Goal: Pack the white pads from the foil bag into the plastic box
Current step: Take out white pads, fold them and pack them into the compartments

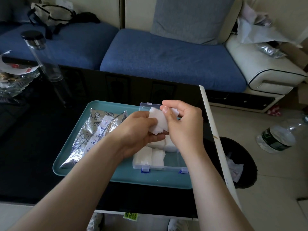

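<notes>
Black glossy counter (150, 90): my left hand (138, 130) and right hand (185, 124) together pinch a white square pad stack (158, 120) directly above the clear plastic box (173, 161). Its bare corner lies rightward.

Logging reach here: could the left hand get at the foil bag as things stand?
Probably yes: the foil bag lies uncovered beside the left hand, though that hand is holding white pads.

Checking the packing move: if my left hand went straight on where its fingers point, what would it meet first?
Probably the right hand: the left hand points rightward at its palm, with only the white pads both hands hold between them. Depth is unclear.
</notes>
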`<state>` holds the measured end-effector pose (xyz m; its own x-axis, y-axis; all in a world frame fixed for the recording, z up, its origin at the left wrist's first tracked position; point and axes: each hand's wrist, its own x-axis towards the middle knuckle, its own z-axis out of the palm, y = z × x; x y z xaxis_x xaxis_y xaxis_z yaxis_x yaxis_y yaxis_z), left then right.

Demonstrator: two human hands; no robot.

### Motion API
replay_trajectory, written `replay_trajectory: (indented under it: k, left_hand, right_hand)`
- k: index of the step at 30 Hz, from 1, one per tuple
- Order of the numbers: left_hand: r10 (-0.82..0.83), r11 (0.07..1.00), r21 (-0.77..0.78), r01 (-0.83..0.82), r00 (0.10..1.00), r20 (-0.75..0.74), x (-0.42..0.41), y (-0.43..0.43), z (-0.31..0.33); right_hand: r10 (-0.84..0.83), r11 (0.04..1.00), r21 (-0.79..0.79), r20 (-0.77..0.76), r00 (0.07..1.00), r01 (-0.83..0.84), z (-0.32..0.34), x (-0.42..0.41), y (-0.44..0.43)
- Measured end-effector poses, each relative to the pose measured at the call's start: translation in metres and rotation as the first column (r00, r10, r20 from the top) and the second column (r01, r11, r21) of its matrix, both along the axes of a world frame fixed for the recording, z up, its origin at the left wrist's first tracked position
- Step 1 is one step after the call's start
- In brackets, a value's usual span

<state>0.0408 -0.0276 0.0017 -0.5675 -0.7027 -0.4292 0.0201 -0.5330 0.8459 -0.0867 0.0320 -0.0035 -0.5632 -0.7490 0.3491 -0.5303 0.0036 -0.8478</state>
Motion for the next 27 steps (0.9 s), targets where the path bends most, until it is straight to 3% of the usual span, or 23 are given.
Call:
replay_trajectory:
  k: [3,7,11,14,17,18,21,24,27]
  left_hand:
    - [0.049,0.999,0.009,-0.049,0.999,0.019,0.001,0.0,0.004]
    - [0.102,0.992,0.067,-0.103,0.995,0.016,0.001,-0.002,0.005]
    - [-0.008,0.996,0.084,0.011,0.999,-0.047,0.005,-0.007,0.0]
    - [-0.151,0.988,-0.005,0.151,0.988,-0.032,0.007,-0.003,0.002]
    - [-0.102,0.995,0.0,0.102,0.994,-0.038,0.004,-0.002,0.001]
    - [-0.06,0.998,0.018,0.061,0.997,-0.046,0.004,-0.003,0.0]
    - [-0.005,1.0,0.028,0.007,0.999,-0.042,0.005,-0.004,0.0]
    - [-0.028,0.998,-0.059,0.031,0.998,0.049,0.006,-0.002,0.001]
    - [-0.059,0.989,-0.125,0.074,0.991,0.117,0.005,0.0,0.0]
  right_hand:
    - [-0.046,0.999,-0.018,-0.007,0.999,0.046,0.001,-0.003,0.002]
    - [-0.007,1.0,-0.029,0.175,0.985,0.012,0.007,-0.007,0.004]
    - [0.089,0.995,0.019,0.259,0.962,-0.098,0.006,-0.003,0.003]
    - [0.079,0.997,0.011,0.162,0.984,-0.082,0.001,0.0,0.002]
    - [0.059,0.998,0.041,-0.1,0.993,-0.055,0.001,0.001,0.003]
    - [0.089,0.993,0.086,-0.122,0.988,-0.079,0.001,0.001,0.003]
    - [0.265,0.925,0.282,0.0,0.964,-0.254,0.007,0.009,0.007]
    - [0.385,0.881,0.35,-0.143,0.912,-0.318,0.005,0.014,0.012]
    - [0.359,0.894,0.35,-0.184,0.915,-0.281,0.005,0.009,0.013]
